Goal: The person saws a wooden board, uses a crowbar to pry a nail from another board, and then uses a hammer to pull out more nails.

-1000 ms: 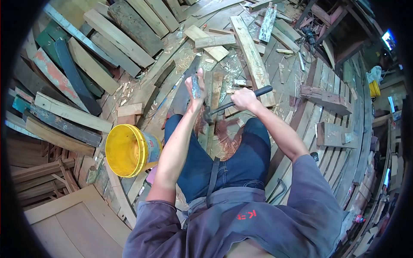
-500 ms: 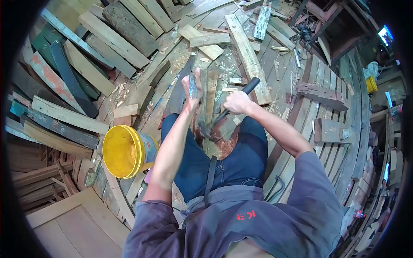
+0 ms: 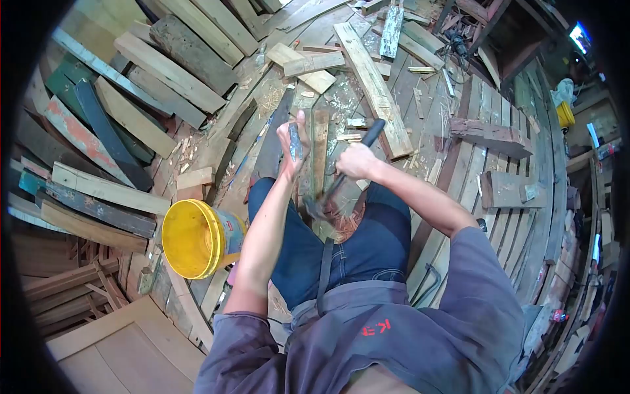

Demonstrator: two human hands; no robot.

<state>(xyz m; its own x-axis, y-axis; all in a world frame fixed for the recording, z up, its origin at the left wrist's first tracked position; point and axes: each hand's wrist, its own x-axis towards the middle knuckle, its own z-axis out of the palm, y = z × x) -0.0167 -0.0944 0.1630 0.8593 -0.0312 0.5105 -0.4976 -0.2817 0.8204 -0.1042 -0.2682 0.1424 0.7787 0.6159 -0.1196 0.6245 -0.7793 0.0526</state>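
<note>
My right hand (image 3: 356,161) is closed around the black handle of a hammer (image 3: 374,133). The hammer's head hangs low between my thighs, slightly blurred, over a reddish-brown wooden surface (image 3: 346,224). Farther to the left, my left hand (image 3: 287,150) is closed on a short, flat grey-blue piece (image 3: 296,142), its thumb pointing away from me. I cannot make out whether the piece is metal or painted wood. Beneath and beside that hand lie a dark board (image 3: 270,148) and a narrow brown wooden strip (image 3: 320,148).
A yellow bucket (image 3: 213,240) stands by my left leg. Planks (image 3: 167,69) and curved wooden pieces (image 3: 108,177) line the left side. Ahead lie a long pale board (image 3: 374,88), offcuts and shavings. To the right, a thick beam (image 3: 492,138) rests on slats.
The view has shifted slightly. My right hand has moved a little left, and the hammer handle stands steeper. My left hand still grips the grey-blue piece.
</note>
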